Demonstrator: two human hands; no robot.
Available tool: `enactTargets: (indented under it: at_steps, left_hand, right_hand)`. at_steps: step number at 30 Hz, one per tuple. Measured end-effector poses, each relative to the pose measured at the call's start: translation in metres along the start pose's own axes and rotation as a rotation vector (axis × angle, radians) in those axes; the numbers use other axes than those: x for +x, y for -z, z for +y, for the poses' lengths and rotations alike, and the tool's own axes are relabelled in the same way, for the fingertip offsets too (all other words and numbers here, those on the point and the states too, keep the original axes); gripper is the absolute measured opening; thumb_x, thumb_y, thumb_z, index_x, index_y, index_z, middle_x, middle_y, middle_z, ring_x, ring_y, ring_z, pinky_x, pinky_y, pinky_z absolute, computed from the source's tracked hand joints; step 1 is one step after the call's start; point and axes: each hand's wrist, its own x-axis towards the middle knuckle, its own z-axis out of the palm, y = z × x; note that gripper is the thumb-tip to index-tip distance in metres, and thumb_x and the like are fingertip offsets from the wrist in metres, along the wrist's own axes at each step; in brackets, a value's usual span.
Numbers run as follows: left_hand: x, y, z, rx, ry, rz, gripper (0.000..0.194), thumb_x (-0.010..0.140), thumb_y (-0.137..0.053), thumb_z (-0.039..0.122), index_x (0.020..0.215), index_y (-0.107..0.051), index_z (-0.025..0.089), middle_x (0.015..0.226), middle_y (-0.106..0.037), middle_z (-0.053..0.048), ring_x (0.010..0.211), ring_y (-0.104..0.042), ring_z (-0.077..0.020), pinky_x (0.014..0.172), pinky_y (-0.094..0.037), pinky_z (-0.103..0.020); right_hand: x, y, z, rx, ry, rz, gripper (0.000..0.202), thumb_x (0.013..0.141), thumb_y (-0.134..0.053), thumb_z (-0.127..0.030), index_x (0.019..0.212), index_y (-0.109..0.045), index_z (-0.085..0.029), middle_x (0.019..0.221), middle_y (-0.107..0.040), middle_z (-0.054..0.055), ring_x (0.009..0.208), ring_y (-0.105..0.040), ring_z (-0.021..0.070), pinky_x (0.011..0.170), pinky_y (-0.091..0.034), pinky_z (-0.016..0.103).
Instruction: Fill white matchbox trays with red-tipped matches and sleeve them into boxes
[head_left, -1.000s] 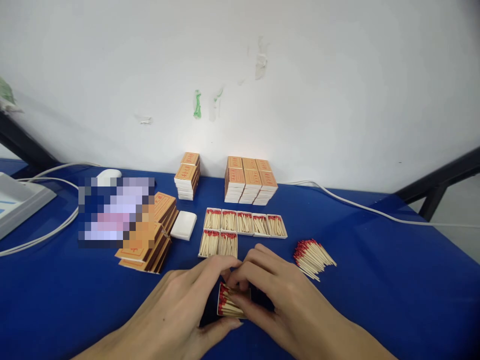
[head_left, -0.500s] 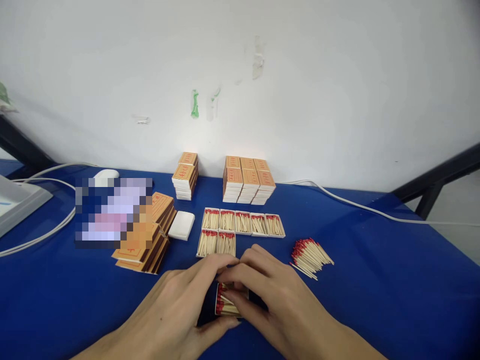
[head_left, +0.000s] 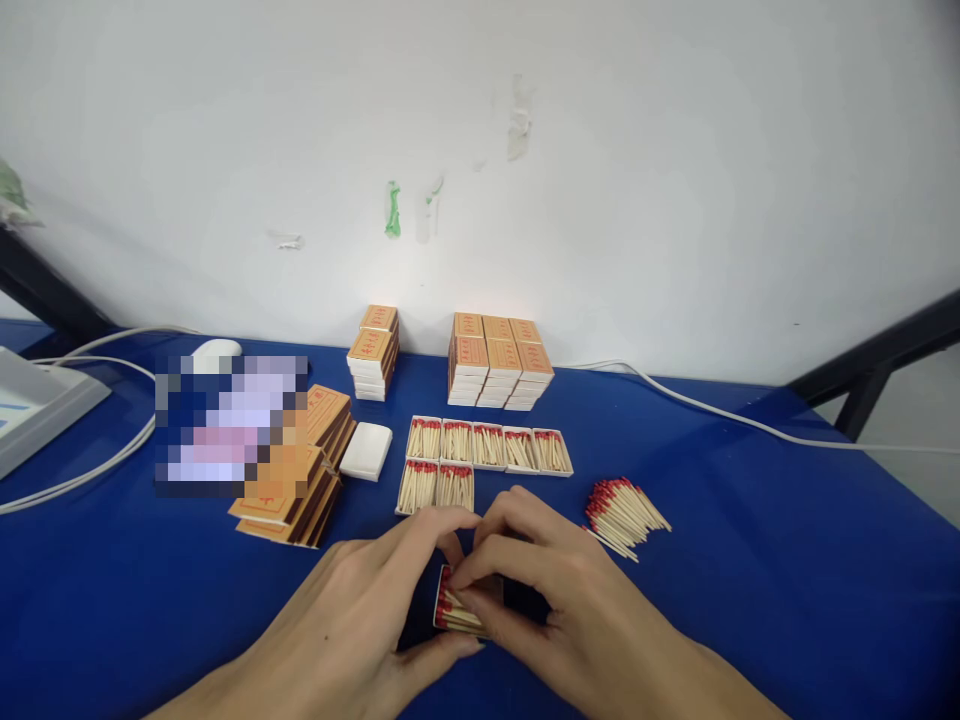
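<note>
Low in the middle, a small white matchbox tray [head_left: 438, 598] lies with red-tipped matches [head_left: 459, 614] in it. My left hand [head_left: 375, 590] curves around the tray, thumb at its near side and fingers at its far side. Over the tray, my right hand [head_left: 547, 580] has thumb and index finger pinched at the matches, and its fingers hide part of the tray. Beyond my hands stand two rows of filled trays [head_left: 487, 445], their matches upright with red heads away from me. To the right lies a loose pile of matches [head_left: 624, 512].
Stacked orange matchboxes [head_left: 501, 355] and a smaller stack [head_left: 371, 350] stand by the wall. On the left are flat matchbox sleeves [head_left: 285, 490], white empty-looking trays [head_left: 366, 450], a blurred-out patch and a white device [head_left: 52, 400]. A white cable [head_left: 720, 412] crosses the blue table [head_left: 787, 560].
My right index finger and thumb have shifted slightly within the tray, uncovering a little more of the matches. The left hand keeps its hold. The view has moved slightly.
</note>
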Motion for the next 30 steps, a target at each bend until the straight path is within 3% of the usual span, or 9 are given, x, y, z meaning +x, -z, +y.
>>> enactTargets:
  at_steps: [2, 5, 11, 14, 17, 20, 23, 25, 30]
  left_hand:
    - [-0.001, -0.001, -0.001, 0.03, -0.02, 0.024, 0.082, 0.093, -0.089, 0.011, 0.158, -0.051, 0.042, 0.067, -0.046, 0.016, 0.049, -0.048, -0.0125, 0.051, -0.037, -0.022]
    - [-0.001, -0.001, -0.001, 0.029, -0.033, 0.03, 0.081, 0.094, -0.089, 0.012, 0.158, -0.05, 0.043, 0.07, -0.049, 0.016, 0.051, -0.049, -0.0124, 0.053, -0.04, -0.021]
    - [0.002, 0.0, -0.005, 0.032, -0.008, 0.037, 0.079, 0.105, -0.083, 0.018, 0.167, -0.044, 0.047, 0.074, -0.05, 0.013, 0.054, -0.052, -0.0138, 0.052, -0.041, -0.021]
    - [0.002, -0.001, -0.006, 0.025, -0.009, 0.051, 0.077, 0.107, -0.074, 0.017, 0.17, -0.042, 0.047, 0.081, -0.056, 0.011, 0.057, -0.056, -0.014, 0.063, -0.056, -0.024]
    - [0.001, -0.001, -0.002, 0.018, -0.036, 0.071, 0.075, 0.104, -0.063, 0.011, 0.167, -0.043, 0.046, 0.117, -0.072, 0.003, 0.085, -0.076, -0.0167, 0.088, -0.068, -0.032]
    - [0.0, 0.001, 0.004, 0.03, -0.068, 0.053, 0.079, 0.1, -0.062, 0.009, 0.167, -0.042, 0.045, 0.143, -0.07, -0.002, 0.116, -0.08, -0.0222, 0.098, -0.07, -0.036]
    - [0.0, 0.002, 0.008, 0.017, -0.094, 0.042, 0.08, 0.098, -0.062, 0.007, 0.167, -0.043, 0.044, 0.138, -0.071, -0.002, 0.12, -0.079, -0.0228, 0.102, -0.07, -0.036]
    - [0.0, 0.001, 0.009, 0.006, -0.117, 0.058, 0.079, 0.099, -0.059, 0.005, 0.166, -0.044, 0.045, 0.133, -0.071, -0.001, 0.117, -0.079, -0.0215, 0.103, -0.069, -0.035]
    - [0.002, 0.001, 0.007, 0.021, -0.106, 0.066, 0.074, 0.102, -0.057, 0.005, 0.163, -0.047, 0.045, 0.129, -0.072, 0.001, 0.105, -0.078, -0.0183, 0.098, -0.069, -0.03]
  right_hand:
    - [0.0, 0.002, 0.001, 0.007, 0.0, 0.027, 0.013, 0.108, -0.077, -0.014, 0.106, -0.084, -0.024, 0.11, -0.074, 0.003, 0.102, -0.074, 0.0176, 0.084, -0.06, 0.029]
    - [0.001, 0.007, -0.001, 0.035, -0.053, 0.008, 0.015, 0.108, -0.076, -0.013, 0.113, -0.083, -0.026, 0.113, -0.075, 0.003, 0.099, -0.074, 0.0166, 0.083, -0.059, 0.028]
    - [0.004, 0.017, -0.006, -0.058, -0.162, -0.062, 0.017, 0.106, -0.076, -0.009, 0.102, -0.081, -0.024, 0.101, -0.075, 0.0, 0.079, -0.066, 0.0133, 0.068, -0.05, 0.026]
    - [0.004, 0.018, -0.007, -0.026, -0.203, -0.111, 0.013, 0.109, -0.077, -0.014, 0.104, -0.081, -0.025, 0.101, -0.076, 0.0, 0.084, -0.069, 0.0149, 0.071, -0.052, 0.027]
    - [0.003, 0.019, -0.009, -0.002, -0.199, -0.078, 0.014, 0.115, -0.07, -0.022, 0.105, -0.079, -0.026, 0.103, -0.078, 0.001, 0.092, -0.073, 0.0179, 0.077, -0.055, 0.029]
    - [0.002, 0.02, -0.008, -0.044, -0.174, 0.017, 0.015, 0.115, -0.064, -0.019, 0.108, -0.076, -0.025, 0.108, -0.078, 0.002, 0.094, -0.074, 0.0185, 0.08, -0.057, 0.032]
    - [0.001, 0.02, -0.004, -0.139, -0.162, 0.007, 0.007, 0.109, -0.073, -0.021, 0.114, -0.076, -0.025, 0.114, -0.077, 0.005, 0.095, -0.073, 0.0207, 0.079, -0.056, 0.035]
    - [0.0, 0.019, -0.002, -0.23, -0.167, -0.042, 0.015, 0.102, -0.084, -0.023, 0.114, -0.075, -0.024, 0.113, -0.077, 0.006, 0.093, -0.072, 0.0228, 0.076, -0.055, 0.036]
    - [-0.002, 0.018, -0.003, -0.351, -0.189, -0.141, 0.035, 0.092, -0.097, -0.037, 0.093, -0.064, -0.024, 0.097, -0.074, 0.004, 0.082, -0.067, 0.024, 0.065, -0.046, 0.035]
